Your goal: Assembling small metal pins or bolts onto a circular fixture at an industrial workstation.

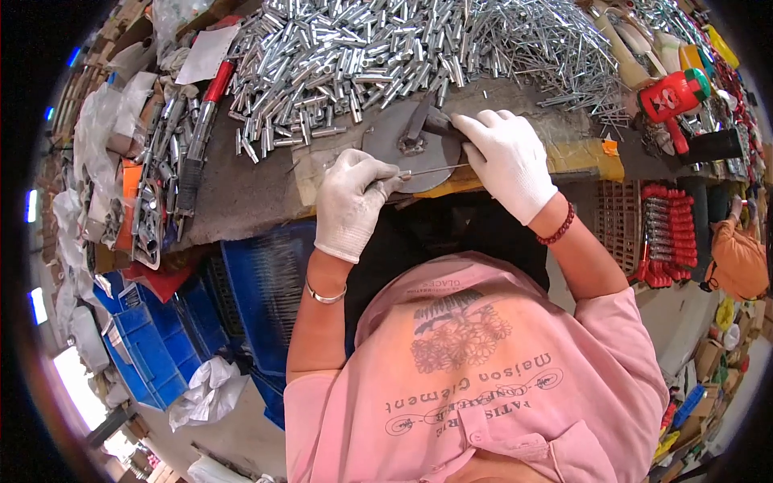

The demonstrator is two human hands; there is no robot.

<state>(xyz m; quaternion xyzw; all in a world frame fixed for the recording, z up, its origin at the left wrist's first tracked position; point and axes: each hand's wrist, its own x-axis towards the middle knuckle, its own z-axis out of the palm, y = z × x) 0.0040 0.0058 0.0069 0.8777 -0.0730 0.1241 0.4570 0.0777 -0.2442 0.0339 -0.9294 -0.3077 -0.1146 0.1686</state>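
Note:
A thin metal rod (439,170) spans the gap between my two white-gloved hands, above the edge of a round grey metal plate (378,145). My left hand (353,197) is closed in a pinch on the rod's left end, where a small short fitting shows at the fingertips. On the other side my right hand (509,161) has its lower fingers at the rod's right end. Its upper fingers lie against a dark metal bar (439,123) that stands out from an upright dark piece on the plate. The right fingertips are partly hidden.
A heap of short shiny metal tubes (346,56) covers the bench's far side, with thin metal rods (547,48) piled to its right. Red-handled tools (216,84) lie left. A red bottle with a green cap (675,95) stands right. Blue bins (153,346) sit below left.

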